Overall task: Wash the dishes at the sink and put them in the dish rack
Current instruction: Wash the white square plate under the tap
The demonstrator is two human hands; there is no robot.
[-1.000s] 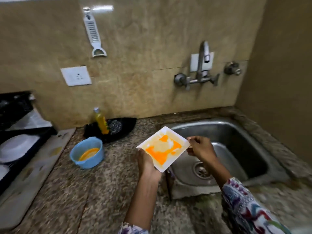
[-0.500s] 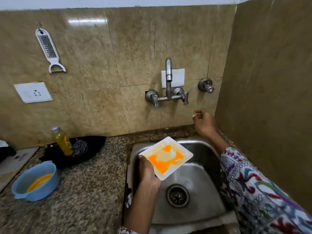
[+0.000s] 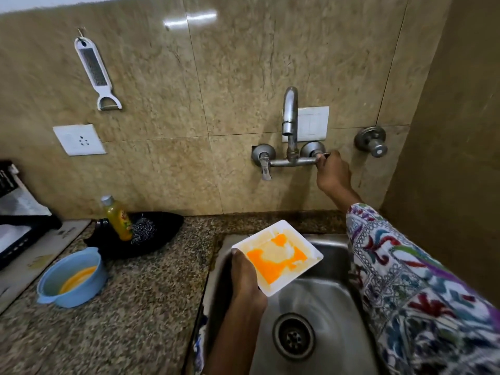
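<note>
My left hand (image 3: 244, 277) holds a white square plate (image 3: 281, 255) smeared with orange sauce by its near left edge, above the steel sink (image 3: 319, 301). My right hand (image 3: 331, 171) is raised to the wall tap (image 3: 290, 125) and grips its right handle. No water runs from the spout. A blue bowl (image 3: 71, 277) with orange residue sits on the granite counter to the left. The black dish rack (image 3: 19, 234) with a white dish in it shows at the far left edge.
A black tray (image 3: 159, 228) holding a yellow soap bottle (image 3: 117, 221) and a steel scrubber (image 3: 142, 230) stands behind the bowl. A grater (image 3: 94, 69) and a socket (image 3: 78, 139) are on the tiled wall. A second valve (image 3: 372, 142) sits right of the tap. A side wall closes the right.
My right hand rose from beside the plate to the tap's right handle and took hold of it. The plate moved over the sink, and my view shifted right.
</note>
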